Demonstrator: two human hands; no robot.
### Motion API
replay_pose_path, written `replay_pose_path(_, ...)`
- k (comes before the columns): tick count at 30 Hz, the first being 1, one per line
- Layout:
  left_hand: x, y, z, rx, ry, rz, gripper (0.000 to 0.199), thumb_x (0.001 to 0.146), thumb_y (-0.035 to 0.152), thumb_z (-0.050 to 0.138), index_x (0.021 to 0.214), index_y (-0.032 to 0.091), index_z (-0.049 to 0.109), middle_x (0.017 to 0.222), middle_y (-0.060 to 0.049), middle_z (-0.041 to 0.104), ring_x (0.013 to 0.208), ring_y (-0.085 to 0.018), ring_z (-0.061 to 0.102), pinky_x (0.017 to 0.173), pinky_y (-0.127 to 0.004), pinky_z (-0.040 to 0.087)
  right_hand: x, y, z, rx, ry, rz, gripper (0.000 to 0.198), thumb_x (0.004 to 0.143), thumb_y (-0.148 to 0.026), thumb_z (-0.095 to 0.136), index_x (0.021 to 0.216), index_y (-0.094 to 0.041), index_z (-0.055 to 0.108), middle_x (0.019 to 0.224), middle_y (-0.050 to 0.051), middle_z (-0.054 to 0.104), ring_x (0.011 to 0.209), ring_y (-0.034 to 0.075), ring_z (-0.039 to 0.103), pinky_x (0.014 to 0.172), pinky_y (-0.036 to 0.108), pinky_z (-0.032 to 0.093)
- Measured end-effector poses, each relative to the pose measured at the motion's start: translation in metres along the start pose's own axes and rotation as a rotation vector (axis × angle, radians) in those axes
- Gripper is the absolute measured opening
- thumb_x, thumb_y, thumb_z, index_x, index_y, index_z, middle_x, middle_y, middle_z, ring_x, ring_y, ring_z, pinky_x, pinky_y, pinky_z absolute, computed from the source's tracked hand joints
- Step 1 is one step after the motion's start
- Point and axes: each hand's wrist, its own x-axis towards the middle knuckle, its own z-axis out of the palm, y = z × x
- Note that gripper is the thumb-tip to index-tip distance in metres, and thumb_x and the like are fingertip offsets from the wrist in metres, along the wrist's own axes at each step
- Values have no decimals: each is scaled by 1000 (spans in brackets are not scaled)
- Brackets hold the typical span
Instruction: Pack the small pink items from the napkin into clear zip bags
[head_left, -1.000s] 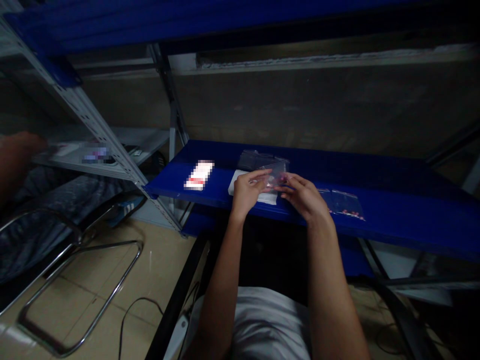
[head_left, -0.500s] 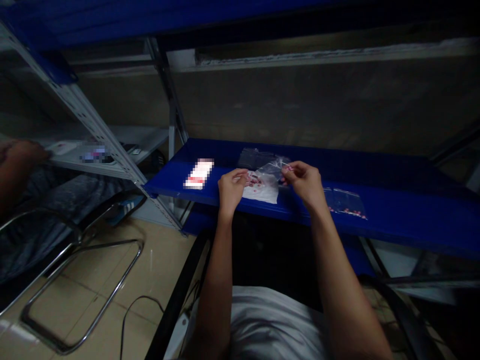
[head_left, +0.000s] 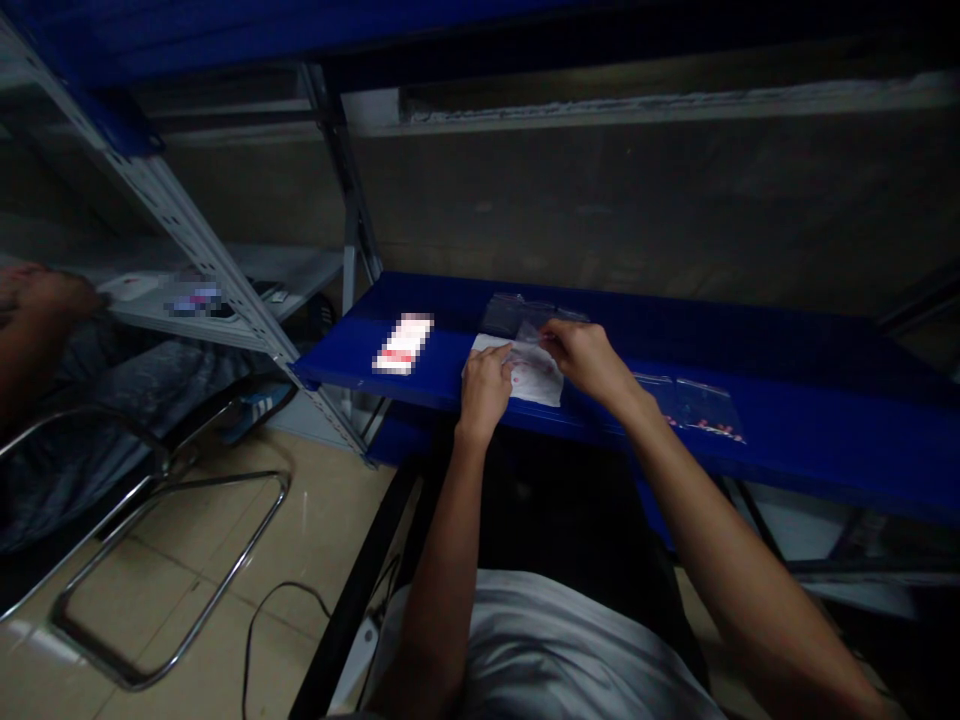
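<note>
A sheet of white paper [head_left: 540, 385] lies near the front edge of the blue shelf, with small pinkish-red bits on it. Over its left side is my left hand [head_left: 486, 388], fingers curled down and drawn together; whatever they hold is hidden. My right hand [head_left: 581, 352] pinches a small clear plastic bag [head_left: 528, 332] above the paper's far right part. Behind the paper lie flat clear bags [head_left: 504, 312]. Right of my right wrist, more clear zip bags [head_left: 705, 402] hold several small pink pieces.
A blurred-out bright phone-like rectangle [head_left: 403, 343] lies left on the blue shelf [head_left: 817, 400]. A metal upright [head_left: 187, 225] divides it from a grey shelf [head_left: 307, 262]. Another person's hand [head_left: 56, 300] is at far left, above a metal-framed chair [head_left: 172, 480]. A cable [head_left: 259, 610] runs across the floor.
My left hand has moved right and down onto the paper. My right hand has shifted slightly left with the bag, which now hangs lower, over the paper. The view has shifted slightly.
</note>
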Motion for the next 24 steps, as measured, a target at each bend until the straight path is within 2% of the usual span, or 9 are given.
replay_pose_path(6,-2,-1,6,27,6,-21,39,96,8,55,133,11,68,126,-18,74,116,-30,66,108,-45,49,7,0,-3,-60,-53,-29,21,91,-15,58,105,-16,73,88,11,76,79,25,68,73,31,44)
replay_pose_path(11,-3,0,9,55,11,-72,44,97,8,55,140,14,62,122,-14,76,116,-28,66,106,-41,50,12,2,-7,-68,-107,3,30,87,-17,66,116,-15,71,88,10,76,80,26,69,73,32,46)
replay_pose_path(16,-3,2,8,99,-7,-100,46,98,8,54,143,16,59,123,-11,76,117,-26,65,106,-37,50,2,4,-4,36,-40,66,38,85,-20,68,122,-18,68,91,7,76,77,24,69,73,32,49)
replay_pose_path(21,-4,1,8,93,9,-90,43,98,8,54,140,14,62,123,-13,75,117,-27,65,106,-39,50,-13,10,14,181,68,208,45,80,-28,73,124,-19,67,97,7,76,77,22,69,73,32,51)
replay_pose_path(24,-4,0,9,100,8,-79,39,98,9,53,135,12,64,123,-13,75,116,-27,65,107,-40,49,-19,13,26,218,82,257,37,81,-30,72,115,-18,70,94,6,76,76,22,68,72,32,50)
